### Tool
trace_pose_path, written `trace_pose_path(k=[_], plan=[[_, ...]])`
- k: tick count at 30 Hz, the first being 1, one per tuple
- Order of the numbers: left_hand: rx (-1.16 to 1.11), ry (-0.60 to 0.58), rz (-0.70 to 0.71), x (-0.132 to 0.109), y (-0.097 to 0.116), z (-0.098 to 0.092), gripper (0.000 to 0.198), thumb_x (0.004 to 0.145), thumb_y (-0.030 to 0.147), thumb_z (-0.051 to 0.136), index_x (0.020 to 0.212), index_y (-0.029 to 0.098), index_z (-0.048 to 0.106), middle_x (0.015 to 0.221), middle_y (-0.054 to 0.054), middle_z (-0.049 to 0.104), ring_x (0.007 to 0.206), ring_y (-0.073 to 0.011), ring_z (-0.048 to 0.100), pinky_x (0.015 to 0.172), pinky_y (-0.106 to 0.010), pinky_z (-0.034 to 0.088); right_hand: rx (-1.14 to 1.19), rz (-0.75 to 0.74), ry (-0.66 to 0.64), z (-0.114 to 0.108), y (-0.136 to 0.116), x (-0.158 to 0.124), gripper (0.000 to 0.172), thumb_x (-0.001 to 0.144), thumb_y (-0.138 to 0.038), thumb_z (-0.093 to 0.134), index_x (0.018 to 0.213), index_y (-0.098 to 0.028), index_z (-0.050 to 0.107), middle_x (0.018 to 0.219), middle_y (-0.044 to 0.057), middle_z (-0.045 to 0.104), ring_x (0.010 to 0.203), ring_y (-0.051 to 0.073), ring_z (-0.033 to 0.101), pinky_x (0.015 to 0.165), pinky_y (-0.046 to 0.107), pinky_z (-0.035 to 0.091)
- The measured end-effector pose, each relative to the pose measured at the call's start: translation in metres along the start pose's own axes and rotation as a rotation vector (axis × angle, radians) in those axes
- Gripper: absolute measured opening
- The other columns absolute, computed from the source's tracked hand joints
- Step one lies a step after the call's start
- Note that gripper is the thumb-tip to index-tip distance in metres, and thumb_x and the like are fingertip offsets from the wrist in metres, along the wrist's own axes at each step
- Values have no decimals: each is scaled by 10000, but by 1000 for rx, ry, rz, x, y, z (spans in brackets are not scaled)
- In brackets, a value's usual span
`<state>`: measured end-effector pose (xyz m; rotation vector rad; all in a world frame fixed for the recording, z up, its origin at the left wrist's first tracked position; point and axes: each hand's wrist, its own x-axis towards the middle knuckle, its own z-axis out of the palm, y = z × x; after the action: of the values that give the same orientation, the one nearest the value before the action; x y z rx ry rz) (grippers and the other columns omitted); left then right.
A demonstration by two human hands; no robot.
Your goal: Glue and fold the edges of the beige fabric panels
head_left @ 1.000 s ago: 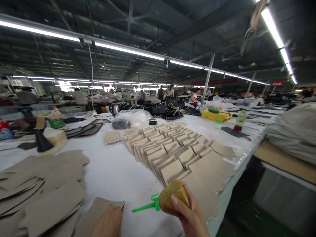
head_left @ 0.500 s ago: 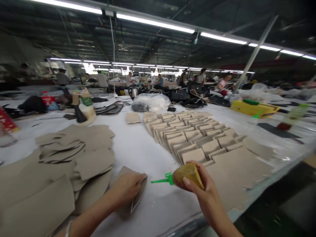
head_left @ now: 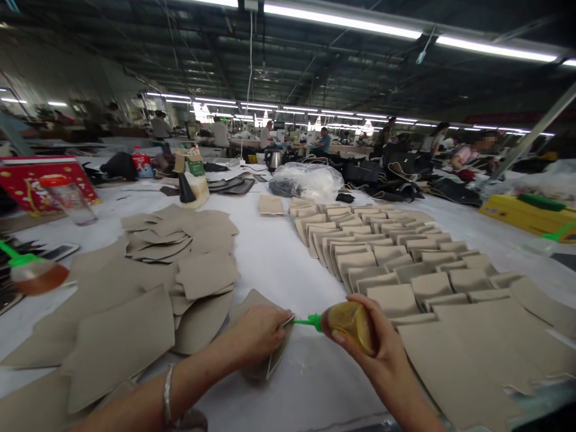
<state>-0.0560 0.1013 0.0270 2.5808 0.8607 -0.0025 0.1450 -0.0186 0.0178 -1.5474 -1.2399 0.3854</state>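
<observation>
My right hand (head_left: 378,354) is wrapped round a yellow squeeze bottle (head_left: 351,318) with a green nozzle (head_left: 308,323). The nozzle tip points left and meets the raised edge of a beige cut piece (head_left: 270,360). My left hand (head_left: 256,333) pinches that piece and lifts its edge off the white table (head_left: 279,264). A silver bracelet sits on my left wrist. Rows of overlapping beige pieces (head_left: 382,258) lie to the right, and a loose pile of larger beige pieces (head_left: 180,264) lies to the left.
A second green-capped bottle (head_left: 31,273) lies at the far left beside a phone. A red box (head_left: 40,180), a plastic bag (head_left: 310,180) and a kettle stand at the back. A yellow box (head_left: 526,216) sits right. Several people work at distant tables.
The view has tilted down and swung left. My right hand moved the bottle's nozzle left up to the beige piece, whose edge my left hand has taken hold of and lifted.
</observation>
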Motion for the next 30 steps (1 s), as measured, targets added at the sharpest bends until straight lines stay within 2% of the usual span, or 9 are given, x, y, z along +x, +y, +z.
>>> trace_pose_path(k=[5,10,15,21,26,30], plan=[[-15,-5,-14,-1,1,-1,305,796,159,396,983,250,620,933,-44,692,905,-211,628,773,-277,416,-85,-88,17,4,3,-1,485,738,-408,731,1150,-260,523,1097,51,589,952,285,573,887,411,424],[-16,-14,-26,0,1,3,314,825,175,379,1023,260,608,938,-37,685,917,-205,618,788,-275,416,-48,-31,-31,3,4,-3,462,740,-412,730,1128,-266,528,998,26,623,853,261,600,807,369,459],[-6,-13,-33,-2,3,4,377,856,198,352,1159,267,566,968,-54,667,905,-211,611,794,-291,421,-58,-51,2,2,6,0,469,766,-441,710,1150,-273,502,1056,27,590,891,259,581,820,376,442],[-14,-16,-57,-5,4,7,359,872,223,348,1156,279,561,938,-42,637,865,-198,606,788,-285,417,-25,-10,-58,1,8,-1,463,767,-456,711,1134,-271,500,975,14,604,835,238,585,773,354,458],[11,27,-18,-4,-1,11,382,874,221,333,1188,293,537,909,-39,625,830,-208,615,741,-295,423,-23,-26,-3,-1,7,2,441,768,-466,702,1117,-277,510,1011,8,595,871,235,575,789,346,447],[25,32,-3,-5,-2,13,372,873,227,336,1171,291,547,896,-40,620,814,-214,619,729,-300,425,9,20,-58,-2,7,0,453,759,-475,703,1114,-272,508,942,-2,608,814,226,574,737,327,457]])
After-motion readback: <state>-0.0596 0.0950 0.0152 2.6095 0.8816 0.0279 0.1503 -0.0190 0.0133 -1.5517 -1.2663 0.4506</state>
